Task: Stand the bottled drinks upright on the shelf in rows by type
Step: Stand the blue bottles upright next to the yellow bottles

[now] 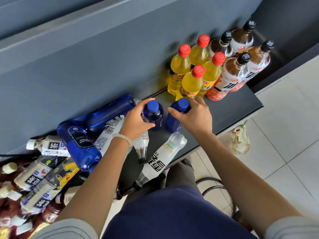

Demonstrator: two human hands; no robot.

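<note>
Two blue bottles with blue caps stand upright side by side on the dark shelf (233,107). My left hand (136,118) grips the left blue bottle (153,114) around its shoulder. My right hand (195,114) grips the right blue bottle (179,111) the same way. Behind them stand several yellow drinks with red caps (189,80) in two rows. To their right stand several tea bottles with black caps (241,66). Two more blue bottles (81,140) lie flat at the left, and a white-labelled bottle (160,159) lies by the shelf's front edge.
A heap of lying bottles (36,180) with white and dark labels fills the lower left. The grey back wall (103,49) rises behind the shelf. At the right lies a tiled floor (293,135) with a plastic bag (240,138) hanging below the shelf edge.
</note>
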